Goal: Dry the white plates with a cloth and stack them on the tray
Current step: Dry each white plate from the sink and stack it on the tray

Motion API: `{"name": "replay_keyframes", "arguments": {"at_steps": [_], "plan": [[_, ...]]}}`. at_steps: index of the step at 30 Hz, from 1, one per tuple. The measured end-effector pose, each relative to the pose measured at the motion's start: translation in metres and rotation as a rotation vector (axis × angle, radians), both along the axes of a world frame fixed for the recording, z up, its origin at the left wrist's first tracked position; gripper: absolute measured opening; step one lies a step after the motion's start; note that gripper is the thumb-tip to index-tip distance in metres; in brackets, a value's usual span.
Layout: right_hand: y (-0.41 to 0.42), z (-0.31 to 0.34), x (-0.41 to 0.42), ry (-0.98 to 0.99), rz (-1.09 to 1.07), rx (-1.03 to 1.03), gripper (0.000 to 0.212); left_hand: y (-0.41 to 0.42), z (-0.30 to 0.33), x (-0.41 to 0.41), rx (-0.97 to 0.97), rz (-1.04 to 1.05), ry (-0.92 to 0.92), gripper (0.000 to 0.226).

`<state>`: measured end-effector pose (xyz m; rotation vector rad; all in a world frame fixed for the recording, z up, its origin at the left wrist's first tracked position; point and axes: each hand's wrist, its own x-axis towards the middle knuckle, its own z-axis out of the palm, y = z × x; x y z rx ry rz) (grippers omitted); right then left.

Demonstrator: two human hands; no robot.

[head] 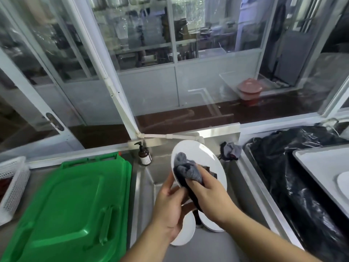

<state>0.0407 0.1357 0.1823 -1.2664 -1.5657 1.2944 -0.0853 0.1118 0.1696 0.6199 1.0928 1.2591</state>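
While the left hand grips the near edge of a tilted white plate over the sink, the right hand clutches a grey cloth against its face. Two plates lie below. Tray at 3 o'clock, green lid at 9.

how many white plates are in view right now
4. One held plate is being wiped over the sink; two lie in the sink, lower left plate and lower right plate; one sits on the tray, tray plate. More may be hidden.
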Motion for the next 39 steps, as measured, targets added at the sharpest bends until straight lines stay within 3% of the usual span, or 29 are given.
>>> {"name": "replay_keyframes", "arguments": {"at_steps": [6, 10, 13, 15, 24, 27, 30, 34, 39], "plan": [[0.056, 0.007, 0.008, -0.225, 0.118, 0.289, 0.06, -0.008, 0.005, -0.003, -0.025, -0.052, -0.013, 0.054], [0.093, 0.014, 0.02, -0.302, -0.009, 0.371, 0.051, -0.009, 0.014, 0.0, 0.011, -0.05, -0.017, 0.05], [0.11, 0.015, 0.035, -0.304, -0.135, 0.252, 0.031, -0.008, 0.018, -0.002, 0.036, -0.023, -0.004, 0.059], [0.117, 0.015, 0.048, -0.263, -0.187, 0.125, 0.032, -0.007, 0.019, -0.006, 0.054, -0.021, 0.015, 0.058], [0.094, -0.004, 0.073, 0.249, -0.249, -0.371, 0.023, 0.001, 0.013, -0.012, 0.052, 0.039, 0.006, 0.057], [0.09, -0.015, 0.072, 0.277, -0.319, -0.364, 0.018, 0.01, 0.014, -0.018, -0.02, 0.021, 0.084, 0.053], [0.091, -0.015, 0.078, 0.203, -0.301, -0.302, 0.016, 0.021, 0.018, -0.028, -0.063, -0.005, 0.268, 0.019], [0.099, -0.005, 0.076, 0.102, -0.263, -0.161, 0.015, 0.029, 0.016, -0.033, -0.008, 0.016, 0.559, 0.041], [0.092, -0.011, 0.055, 0.345, -0.446, -0.27, 0.018, 0.033, 0.003, -0.025, 0.09, 0.203, 0.753, 0.039]]}}
